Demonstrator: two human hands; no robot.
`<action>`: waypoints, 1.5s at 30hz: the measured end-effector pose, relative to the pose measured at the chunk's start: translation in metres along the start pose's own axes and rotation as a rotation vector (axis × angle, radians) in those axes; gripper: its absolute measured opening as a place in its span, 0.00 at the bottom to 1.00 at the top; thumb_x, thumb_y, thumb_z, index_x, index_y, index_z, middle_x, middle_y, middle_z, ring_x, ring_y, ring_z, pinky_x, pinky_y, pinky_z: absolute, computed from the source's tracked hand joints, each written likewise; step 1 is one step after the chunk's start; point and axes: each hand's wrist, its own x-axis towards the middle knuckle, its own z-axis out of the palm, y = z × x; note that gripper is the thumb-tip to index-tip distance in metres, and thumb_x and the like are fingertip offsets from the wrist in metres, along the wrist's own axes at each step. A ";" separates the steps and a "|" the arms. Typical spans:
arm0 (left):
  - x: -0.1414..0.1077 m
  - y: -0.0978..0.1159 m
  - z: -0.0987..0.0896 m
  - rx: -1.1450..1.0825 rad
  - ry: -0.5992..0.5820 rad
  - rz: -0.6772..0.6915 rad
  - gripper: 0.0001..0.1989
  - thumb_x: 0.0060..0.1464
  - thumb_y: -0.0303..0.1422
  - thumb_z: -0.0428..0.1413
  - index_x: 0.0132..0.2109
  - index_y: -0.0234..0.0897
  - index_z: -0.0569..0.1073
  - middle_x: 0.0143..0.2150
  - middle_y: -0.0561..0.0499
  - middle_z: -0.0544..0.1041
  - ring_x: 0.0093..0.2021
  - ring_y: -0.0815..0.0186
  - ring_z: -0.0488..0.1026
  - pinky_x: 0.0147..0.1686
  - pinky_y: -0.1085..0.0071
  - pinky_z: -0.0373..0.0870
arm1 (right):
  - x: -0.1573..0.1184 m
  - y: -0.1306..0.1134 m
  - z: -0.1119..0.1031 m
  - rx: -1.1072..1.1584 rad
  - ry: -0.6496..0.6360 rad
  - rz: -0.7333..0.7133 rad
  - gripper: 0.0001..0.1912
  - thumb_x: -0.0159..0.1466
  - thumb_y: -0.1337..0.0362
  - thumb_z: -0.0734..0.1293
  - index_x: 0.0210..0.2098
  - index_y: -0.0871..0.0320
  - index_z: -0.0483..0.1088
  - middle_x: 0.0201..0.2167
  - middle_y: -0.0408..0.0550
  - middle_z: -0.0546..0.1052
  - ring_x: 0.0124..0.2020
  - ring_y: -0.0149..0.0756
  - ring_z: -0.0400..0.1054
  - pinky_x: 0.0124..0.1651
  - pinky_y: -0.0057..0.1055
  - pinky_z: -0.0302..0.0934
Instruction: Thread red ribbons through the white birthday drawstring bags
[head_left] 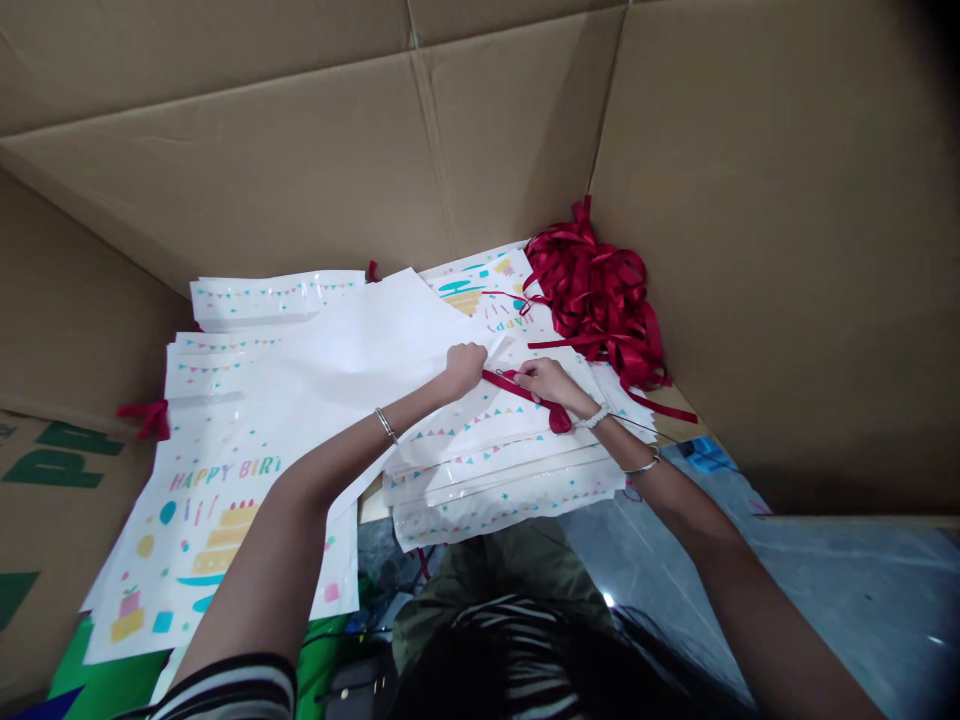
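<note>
Head view of the left hand (465, 368) closed on the edge of a white printed paper gift bag (360, 350), with the right hand (551, 385) pinching a red ribbon (525, 390), both just left of a heap of loose ribbon (596, 300).

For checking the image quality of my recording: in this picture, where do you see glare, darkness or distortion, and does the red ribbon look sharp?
In the head view, glare shines on the glossy printed birthday bags and the grey floor; the top-right corner of the cardboard wall falls dark; wide-angle distortion bends the frame edges; the red satin ribbon bundle looks sharp.
</note>
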 end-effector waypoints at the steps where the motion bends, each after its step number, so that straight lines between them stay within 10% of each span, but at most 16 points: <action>1: 0.002 -0.005 -0.003 0.006 0.008 -0.021 0.12 0.60 0.26 0.57 0.47 0.29 0.82 0.46 0.33 0.81 0.52 0.48 0.79 0.49 0.61 0.72 | 0.001 -0.002 0.000 -0.007 0.000 -0.003 0.13 0.66 0.63 0.64 0.27 0.60 0.72 0.14 0.41 0.69 0.20 0.31 0.63 0.31 0.26 0.54; 10: 0.031 -0.061 0.009 -0.556 -0.088 0.089 0.04 0.48 0.31 0.66 0.29 0.35 0.83 0.23 0.51 0.78 0.27 0.65 0.75 0.29 0.73 0.67 | 0.020 -0.024 0.008 -0.013 0.034 -0.007 0.11 0.64 0.61 0.67 0.28 0.60 0.71 0.17 0.43 0.69 0.25 0.33 0.64 0.31 0.28 0.56; 17: 0.043 -0.096 0.041 -1.013 -0.151 0.280 0.08 0.44 0.33 0.67 0.31 0.33 0.83 0.27 0.49 0.80 0.25 0.69 0.71 0.27 0.74 0.65 | 0.034 -0.034 0.012 -0.019 0.022 -0.025 0.11 0.63 0.56 0.72 0.33 0.58 0.74 0.21 0.47 0.72 0.32 0.39 0.67 0.33 0.30 0.61; 28: 0.045 -0.108 0.055 -1.094 -0.092 0.453 0.11 0.48 0.36 0.68 0.32 0.33 0.79 0.38 0.47 0.80 0.36 0.68 0.74 0.39 0.72 0.69 | 0.048 -0.028 0.013 0.025 -0.137 0.045 0.15 0.66 0.60 0.67 0.25 0.60 0.69 0.14 0.41 0.67 0.18 0.26 0.58 0.26 0.24 0.51; 45: 0.041 -0.110 0.055 -1.106 -0.084 0.471 0.09 0.51 0.36 0.65 0.33 0.34 0.80 0.39 0.44 0.80 0.37 0.66 0.74 0.40 0.71 0.69 | 0.051 -0.036 0.014 -0.056 -0.117 0.033 0.16 0.65 0.58 0.71 0.27 0.63 0.73 0.17 0.45 0.71 0.23 0.29 0.64 0.29 0.26 0.54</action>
